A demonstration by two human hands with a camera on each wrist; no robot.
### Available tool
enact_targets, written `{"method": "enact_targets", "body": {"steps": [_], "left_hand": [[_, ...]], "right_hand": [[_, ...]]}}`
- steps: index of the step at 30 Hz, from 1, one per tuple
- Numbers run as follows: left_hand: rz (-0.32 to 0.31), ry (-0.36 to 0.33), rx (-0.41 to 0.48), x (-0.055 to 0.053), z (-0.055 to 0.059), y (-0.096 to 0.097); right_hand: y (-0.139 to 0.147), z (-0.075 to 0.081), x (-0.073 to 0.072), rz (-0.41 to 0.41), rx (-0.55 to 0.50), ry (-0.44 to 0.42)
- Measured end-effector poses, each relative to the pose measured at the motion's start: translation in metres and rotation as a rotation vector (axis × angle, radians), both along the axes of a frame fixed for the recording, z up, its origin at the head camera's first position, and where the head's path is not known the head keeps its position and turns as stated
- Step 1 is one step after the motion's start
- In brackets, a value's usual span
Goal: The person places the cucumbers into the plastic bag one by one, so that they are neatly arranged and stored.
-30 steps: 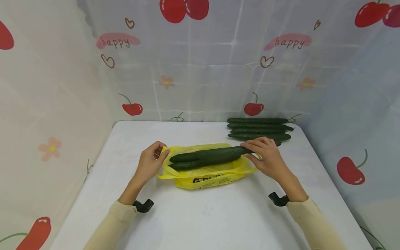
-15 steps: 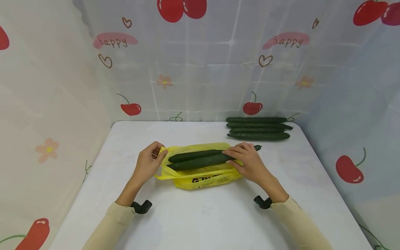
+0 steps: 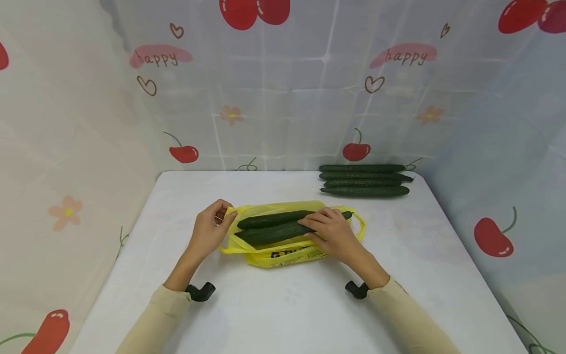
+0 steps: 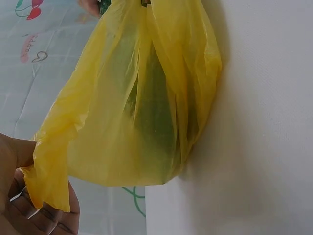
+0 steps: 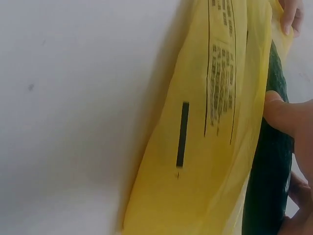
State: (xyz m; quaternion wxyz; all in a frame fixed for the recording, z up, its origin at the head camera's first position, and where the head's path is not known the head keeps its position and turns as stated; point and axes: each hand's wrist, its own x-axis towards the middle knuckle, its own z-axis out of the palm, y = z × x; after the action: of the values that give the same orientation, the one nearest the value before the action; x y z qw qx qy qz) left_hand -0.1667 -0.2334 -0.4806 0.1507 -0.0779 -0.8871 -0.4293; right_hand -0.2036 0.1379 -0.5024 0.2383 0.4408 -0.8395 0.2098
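Note:
A yellow plastic bag (image 3: 261,259) lies on its side in the middle of the table, its mouth facing upward. My left hand (image 3: 208,230) pinches the left edge of the bag between thumb and fingers; the left wrist view shows the bunched yellow corner (image 4: 51,171). Two dark green cucumbers lie in the bag's opening. My right hand (image 3: 335,237) grips the front cucumber (image 3: 269,234) from above, and its right tip sticks out past the fingers. Behind it rests the other cucumber (image 3: 270,220). In the right wrist view the thumb presses on the gripped cucumber (image 5: 266,181).
Several more cucumbers (image 3: 364,191) lie side by side at the back right of the white table (image 3: 283,314). A printed curtain (image 3: 283,98) with cherries stands at the table's back edge and along both sides.
My right hand has moved left with the front cucumber in its grip, and the cucumber's right end now sits further left, over the bag. The left hand stays on the bag's edge.

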Motion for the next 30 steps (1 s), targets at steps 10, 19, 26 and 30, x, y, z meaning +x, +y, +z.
{"method": "enact_targets", "body": {"steps": [10, 19, 26, 30], "left_hand": [[-0.009, 0.004, 0.001, -0.002, 0.0, 0.001], [0.0, 0.005, 0.012, 0.0, 0.002, 0.002], [-0.005, 0.01, 0.002, 0.0, 0.0, 0.001], [-0.021, 0.023, -0.001, 0.001, -0.004, 0.001]], "right_hand": [[-0.013, -0.006, 0.004, -0.011, 0.066, -0.117], [-0.021, 0.005, 0.018, -0.05, 0.13, -0.21], [-0.023, 0.012, 0.017, -0.055, 0.181, -0.322], [-0.023, 0.013, 0.003, -0.013, 0.174, -0.436]]}}
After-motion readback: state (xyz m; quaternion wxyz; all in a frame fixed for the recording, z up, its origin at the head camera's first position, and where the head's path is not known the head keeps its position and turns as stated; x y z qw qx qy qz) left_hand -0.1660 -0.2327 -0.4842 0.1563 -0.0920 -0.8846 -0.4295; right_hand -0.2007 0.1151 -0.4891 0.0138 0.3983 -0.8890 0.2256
